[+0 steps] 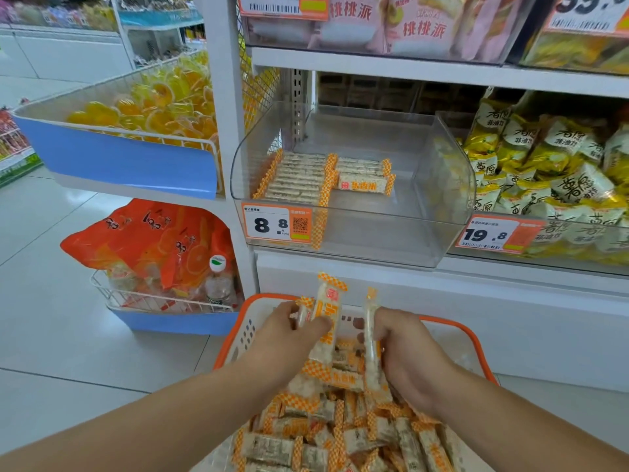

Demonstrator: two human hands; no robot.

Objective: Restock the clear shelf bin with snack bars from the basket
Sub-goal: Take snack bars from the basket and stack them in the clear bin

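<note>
Nearest me the basket (474,330), white with an orange rim, is heaped with snack bars (343,427) in orange-checked wrappers. I am at the picking-up step: my left hand (286,338) has its fingers curled round a small bunch of bars (325,321) that stand up out of the pile, and my right hand (406,356) is closed round one or two more bars held upright (371,335). Both handfuls are just above the heap, not yet carried to the shelf.

Next, I judge, I have to lift both handfuls up and forward over the bin's curved front lip, then lay the bars flat beside the rows already there, keeping them lined up and not letting any slip from a loose hold.

Farther off and higher, the clear shelf bin (439,233) is mostly bare: one neat row of bars (296,180) lies at its left side, with a few more (362,175) just right of it. An orange price tag (276,224) sits on its front.

Left of the shelf post, a low wire basket of orange packets (149,240) and a wire bin of yellow sweets (149,107) stand clear of my path. Right of my bin, yellow snack bags (551,165) fill the neighbouring one. The overhanging shelf above (408,68) limits how high I can come in.
</note>
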